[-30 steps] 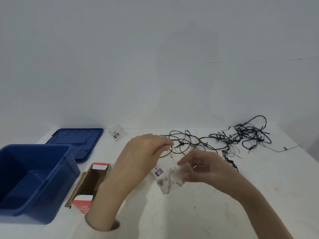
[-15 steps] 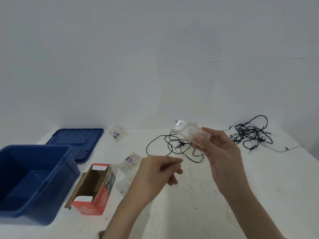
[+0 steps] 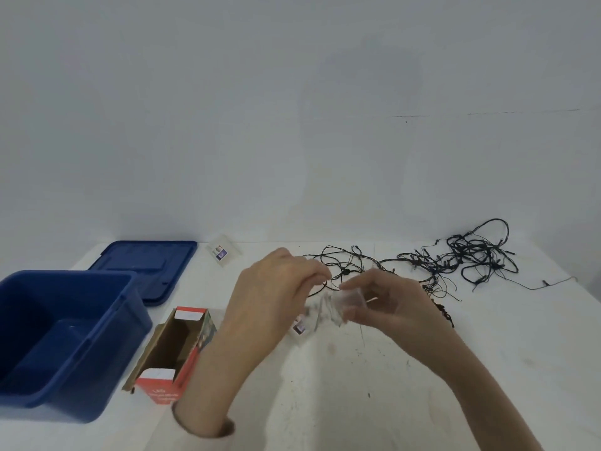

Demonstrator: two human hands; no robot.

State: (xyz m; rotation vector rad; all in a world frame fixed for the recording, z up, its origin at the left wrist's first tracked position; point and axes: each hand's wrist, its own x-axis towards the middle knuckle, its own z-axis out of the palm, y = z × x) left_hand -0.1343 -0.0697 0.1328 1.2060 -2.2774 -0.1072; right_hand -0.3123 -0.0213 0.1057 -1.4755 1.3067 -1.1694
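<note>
Left hand (image 3: 276,288): fingers curled, tips closed together in a pinch on the top of the crumpled clear bag (image 3: 313,315), a thin film with a small printed label; right hand (image 3: 393,302): thumb and curled fingers grip a small rigid clear case (image 3: 353,297), though blur hides the exact contact. Both items are held just above the white table (image 3: 357,385), in front of the tangled black wire (image 3: 468,255); an open red cardboard box (image 3: 175,349) and a smooth blue bin (image 3: 65,340) sit to the left.

One head-worn view, tilted forward and down over the table (image 3: 507,369); left hand (image 3: 273,294), right hand (image 3: 395,304) close at six o'clock, wall (image 3: 292,125) at twelve.
</note>
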